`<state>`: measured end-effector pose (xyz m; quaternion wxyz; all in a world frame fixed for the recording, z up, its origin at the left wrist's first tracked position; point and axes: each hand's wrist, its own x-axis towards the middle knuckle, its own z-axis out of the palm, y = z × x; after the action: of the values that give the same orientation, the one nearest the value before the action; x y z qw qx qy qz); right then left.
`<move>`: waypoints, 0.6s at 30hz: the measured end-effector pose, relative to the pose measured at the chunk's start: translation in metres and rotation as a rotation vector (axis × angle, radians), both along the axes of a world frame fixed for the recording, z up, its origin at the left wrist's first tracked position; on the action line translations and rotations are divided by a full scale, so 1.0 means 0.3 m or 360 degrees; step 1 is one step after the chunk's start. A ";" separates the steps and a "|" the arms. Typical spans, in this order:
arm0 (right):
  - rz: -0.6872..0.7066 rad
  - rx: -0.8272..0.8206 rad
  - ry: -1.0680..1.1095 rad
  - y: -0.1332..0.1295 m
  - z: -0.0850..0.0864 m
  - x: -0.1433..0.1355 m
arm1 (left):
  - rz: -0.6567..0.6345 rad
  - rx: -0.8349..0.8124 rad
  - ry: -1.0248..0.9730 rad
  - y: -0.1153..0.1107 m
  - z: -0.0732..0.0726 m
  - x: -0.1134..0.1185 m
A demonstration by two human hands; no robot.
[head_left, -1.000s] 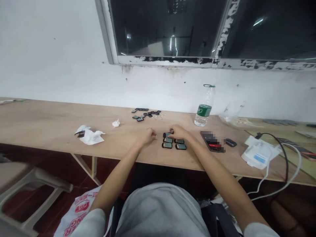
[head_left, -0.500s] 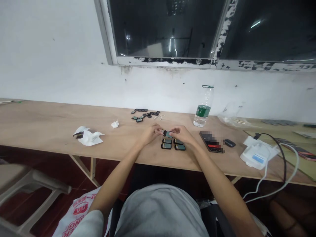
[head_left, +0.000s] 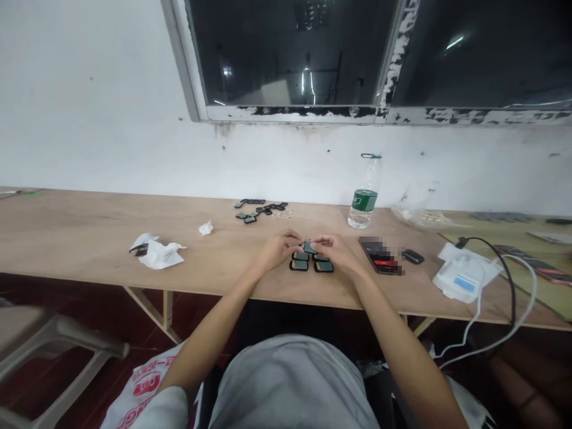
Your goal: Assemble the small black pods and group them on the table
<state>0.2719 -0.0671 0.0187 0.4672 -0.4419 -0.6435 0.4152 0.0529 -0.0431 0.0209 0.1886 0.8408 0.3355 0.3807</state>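
Between my two hands is a small dark piece with a grey-green face (head_left: 308, 246), raised over the wooden table (head_left: 214, 262). My right hand (head_left: 333, 249) pinches its right side. At its left edge are the closed fingertips of my left hand (head_left: 283, 247); whether they grip it or something smaller cannot be made out. Just below the hands lie several similar black-rimmed pieces in two columns, among them a lower left one (head_left: 299, 266) and a lower right one (head_left: 323, 267).
Farther back lie a pile of dark pieces (head_left: 267, 209) and tiny white bits (head_left: 285, 214). A bottle (head_left: 363, 201), a phone (head_left: 379, 256), a black oval object (head_left: 413, 256) and a white box with cables (head_left: 465, 277) are on the right. Crumpled tissues (head_left: 161, 254) lie left.
My left hand has moved right, up against the held piece. The piece has turned and shifted slightly right in my right hand's fingers. The camera view has shifted a little.
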 end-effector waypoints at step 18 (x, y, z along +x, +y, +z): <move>0.0025 0.0225 -0.0142 0.007 -0.014 -0.019 | 0.0015 -0.0699 -0.0610 0.034 -0.057 0.025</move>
<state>0.2661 -0.0649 0.0145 0.4648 -0.4209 -0.6947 0.3524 0.0604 -0.0328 0.0038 0.4244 0.6909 0.3721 0.4517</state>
